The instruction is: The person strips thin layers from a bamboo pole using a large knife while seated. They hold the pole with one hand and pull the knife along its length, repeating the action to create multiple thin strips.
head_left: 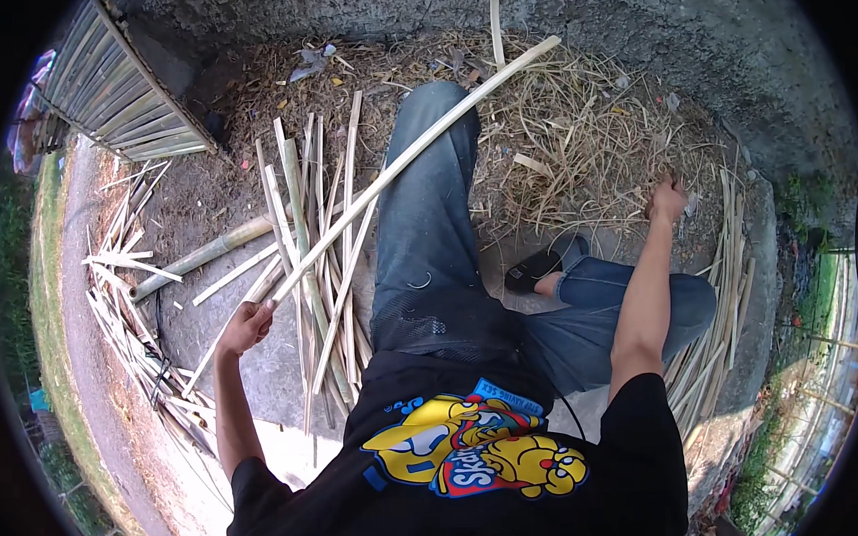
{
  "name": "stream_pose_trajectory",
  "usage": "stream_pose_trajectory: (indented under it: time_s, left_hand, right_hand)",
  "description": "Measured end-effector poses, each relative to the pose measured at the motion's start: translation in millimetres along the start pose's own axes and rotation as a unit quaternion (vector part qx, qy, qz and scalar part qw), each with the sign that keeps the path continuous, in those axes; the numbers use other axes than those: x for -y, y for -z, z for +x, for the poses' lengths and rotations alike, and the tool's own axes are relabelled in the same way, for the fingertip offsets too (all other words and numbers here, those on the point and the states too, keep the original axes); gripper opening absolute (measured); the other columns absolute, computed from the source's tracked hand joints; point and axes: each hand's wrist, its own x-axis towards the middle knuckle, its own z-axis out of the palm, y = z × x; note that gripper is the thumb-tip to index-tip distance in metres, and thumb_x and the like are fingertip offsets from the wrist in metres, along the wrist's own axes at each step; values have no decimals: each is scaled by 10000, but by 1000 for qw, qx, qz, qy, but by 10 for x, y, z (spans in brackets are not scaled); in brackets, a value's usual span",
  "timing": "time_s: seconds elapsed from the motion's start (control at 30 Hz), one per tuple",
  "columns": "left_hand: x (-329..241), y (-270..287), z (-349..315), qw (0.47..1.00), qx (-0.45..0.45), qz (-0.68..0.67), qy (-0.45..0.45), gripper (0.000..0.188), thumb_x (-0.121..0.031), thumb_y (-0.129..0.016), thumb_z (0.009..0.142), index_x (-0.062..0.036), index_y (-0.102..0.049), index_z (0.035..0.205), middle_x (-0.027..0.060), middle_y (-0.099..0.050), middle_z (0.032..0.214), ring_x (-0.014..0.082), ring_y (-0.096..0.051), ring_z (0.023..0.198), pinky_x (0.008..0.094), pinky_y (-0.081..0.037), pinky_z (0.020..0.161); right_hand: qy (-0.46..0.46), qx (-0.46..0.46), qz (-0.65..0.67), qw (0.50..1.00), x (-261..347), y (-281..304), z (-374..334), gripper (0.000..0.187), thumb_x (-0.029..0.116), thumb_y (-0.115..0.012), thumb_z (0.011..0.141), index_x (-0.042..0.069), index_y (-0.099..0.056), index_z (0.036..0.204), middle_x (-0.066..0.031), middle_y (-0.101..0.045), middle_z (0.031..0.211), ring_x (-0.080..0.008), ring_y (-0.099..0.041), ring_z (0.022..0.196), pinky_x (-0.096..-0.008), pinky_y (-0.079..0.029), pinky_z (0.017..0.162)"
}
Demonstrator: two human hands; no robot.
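Note:
My left hand [247, 328] is closed around the near end of a long, pale bamboo strip [415, 147]. The strip slants up to the right across my raised knee, its far end over the shavings near the wall. Out to the right, my right hand [668, 198] reaches low over the edge of a heap of thin bamboo shavings [576, 140]. Its fingers are curled, and what they hold, if anything, is too small to make out. More split bamboo strips [304, 206] lie in a loose pile beside my left leg.
A thick bamboo pole [206, 255] lies to the left, with further strips [134, 340] beyond it. Another bundle of strips [719, 305] rests at the right. A slatted bamboo panel [120, 85] stands at the far left. A rough grey wall [392, 12] closes off the far side.

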Motion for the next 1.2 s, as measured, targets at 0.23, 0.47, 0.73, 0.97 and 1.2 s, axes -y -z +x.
stream_pose_trajectory:
  time_s: [0.23, 0.47, 0.73, 0.97, 1.2]
  left_hand:
    - [16, -159, 374, 982, -99, 115, -115, 580, -463, -558, 1040, -83, -481, 609, -48, -429, 545, 87, -350, 483, 291, -288, 461]
    - [-688, -451, 553, 833, -318, 368, -263, 536, -406, -595, 1013, 3, -501, 679, 202, -479, 570, 354, -437, 508, 448, -370, 526]
    - [-683, -450, 655, 720, -426, 466, -289, 440, -393, -654, 965, -68, -518, 701, 166, -588, 662, 386, -598, 600, 468, -458, 556]
    - [-57, 123, 256, 674, -456, 469, -344, 393, -290, -689, 954, -65, -494, 697, 159, -533, 624, 401, -542, 533, 479, -407, 489]
    - [18, 114, 246, 742, -425, 431, -288, 427, -268, -643, 983, -14, -480, 682, 231, -523, 612, 432, -546, 536, 489, -388, 499]
  right_hand:
    - [73, 13, 70, 995, 430, -294, -616, 324, 177, -651, 984, 52, -645, 1283, -16, -602, 726, -109, -535, 529, -269, -440, 458]
    - [408, 151, -31, 900, 1198, -854, -1995, 490, 173, -694, 956, 100, -578, 1427, -104, -762, 920, -145, -703, 694, -276, -521, 597]
    - [581, 324, -209, 716, 1155, -966, -3060, 521, 385, -682, 939, 412, -539, 1439, -18, -553, 704, -223, -619, 550, -365, -519, 450]
    - [284, 175, -195, 922, 1249, -688, -1397, 459, 292, -668, 957, 153, -615, 1392, -111, -771, 1003, -202, -722, 740, -319, -542, 666]
    - [185, 81, -68, 977, 600, -406, -775, 481, 227, -706, 945, 60, -605, 1385, -122, -777, 993, -148, -733, 892, -261, -532, 786]
